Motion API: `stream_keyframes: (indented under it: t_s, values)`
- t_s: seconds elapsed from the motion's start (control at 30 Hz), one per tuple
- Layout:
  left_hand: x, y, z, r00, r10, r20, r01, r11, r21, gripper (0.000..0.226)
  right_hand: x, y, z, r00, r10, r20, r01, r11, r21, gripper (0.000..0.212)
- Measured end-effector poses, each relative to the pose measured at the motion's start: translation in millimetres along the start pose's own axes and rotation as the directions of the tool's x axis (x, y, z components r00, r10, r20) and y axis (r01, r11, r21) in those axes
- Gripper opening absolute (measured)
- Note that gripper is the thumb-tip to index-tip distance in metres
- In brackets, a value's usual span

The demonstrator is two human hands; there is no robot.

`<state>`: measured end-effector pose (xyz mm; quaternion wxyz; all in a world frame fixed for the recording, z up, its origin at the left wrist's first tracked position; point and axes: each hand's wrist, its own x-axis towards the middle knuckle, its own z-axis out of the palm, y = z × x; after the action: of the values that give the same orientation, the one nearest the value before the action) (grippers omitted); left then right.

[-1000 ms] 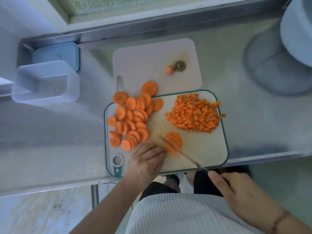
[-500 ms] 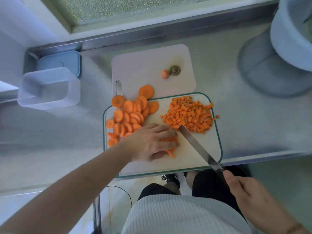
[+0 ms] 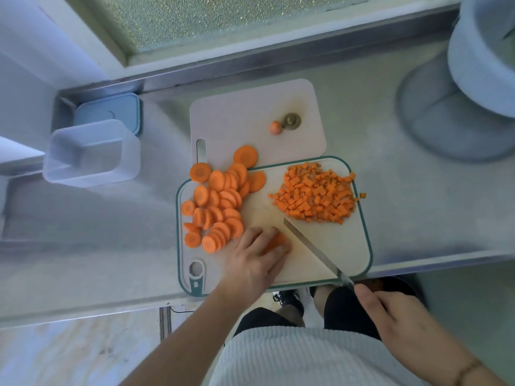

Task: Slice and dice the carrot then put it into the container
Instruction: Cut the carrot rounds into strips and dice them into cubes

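On the green-rimmed cutting board (image 3: pixel 359 246), the left hand (image 3: pixel 256 260) pinches a few carrot strips (image 3: pixel 274 242) under curled fingers, while the right hand (image 3: pixel 390 316) grips the knife (image 3: pixel 312 246), its tip beside the diced carrot pile (image 3: pixel 315 195). Carrot rounds (image 3: pixel 217 204) lie left on the board; the clear container (image 3: pixel 89 154) stands well apart on the counter (image 3: pixel 418 218).

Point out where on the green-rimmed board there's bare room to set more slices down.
Bare patch: near right corner of the board, bordered by the knife, the dice pile and the rim. A narrower strip runs between the slices and the dice. The board's left side is crowded with slices; the left hand covers the near middle.
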<state>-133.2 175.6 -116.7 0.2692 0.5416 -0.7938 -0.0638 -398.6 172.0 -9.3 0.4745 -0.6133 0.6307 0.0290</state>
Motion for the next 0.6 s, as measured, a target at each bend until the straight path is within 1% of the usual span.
stream_keyframes:
  t_s: [0.07, 0.13, 0.2, 0.33, 0.4, 0.43, 0.5, 0.57, 0.6]
  values:
    - [-3.4, 15.8, 6.0, 0.985, -0.147, -0.092, 0.146, 0.989, -0.022, 0.015, 1.8, -7.2, 1.2, 1.0, -0.007, 0.017, 0.006, 1.0, 0.005, 0.065]
    - [-3.7, 31.0, 13.2, 0.955, -0.265, -0.134, 0.257, 0.964, -0.075, 0.01, 4.6, -13.7, 3.9, 0.999, -0.035, 0.016, 0.035, 0.999, -0.016, 0.059]
    - [-2.8, 41.8, 19.7, 0.942, -0.311, -0.126, 0.298, 0.948, -0.116, 0.007, 6.9, -15.9, 9.5, 0.998, -0.066, 0.016, 0.067, 0.996, -0.051, 0.061]
    - [-3.2, 43.4, 21.1, 0.934, -0.329, -0.136, 0.311, 0.94, -0.139, 0.013, 9.0, -15.1, 15.3, 0.996, -0.092, 0.007, 0.093, 0.994, -0.06, 0.064]
    - [-4.5, 41.3, 16.8, 0.937, -0.321, -0.141, 0.303, 0.944, -0.134, 0.017, 9.2, -15.6, 11.3, 0.995, -0.101, -0.002, 0.101, 0.994, -0.047, 0.062]
    - [-5.3, 40.0, 15.2, 0.944, -0.295, -0.145, 0.277, 0.952, -0.131, 0.017, 8.6, -16.1, 8.9, 0.994, -0.11, -0.005, 0.11, 0.994, -0.026, 0.059]
    - [-6.8, 35.9, 14.7, 0.971, -0.191, -0.143, 0.174, 0.977, -0.121, 0.013, 6.2, -15.9, 5.7, 0.992, -0.128, 0.005, 0.128, 0.991, -0.025, 0.05]
    - [-7.8, 29.9, 16.7, 0.99, -0.077, -0.121, 0.064, 0.992, -0.108, 0.007, 4.6, -12.7, 7.5, 0.991, -0.132, 0.029, 0.134, 0.989, -0.06, 0.061]
    - [-7.7, 27.0, 17.8, 0.992, -0.046, -0.114, 0.034, 0.994, -0.104, 0.005, 4.2, -10.5, 9.3, 0.991, -0.127, 0.036, 0.13, 0.987, -0.092, 0.065]
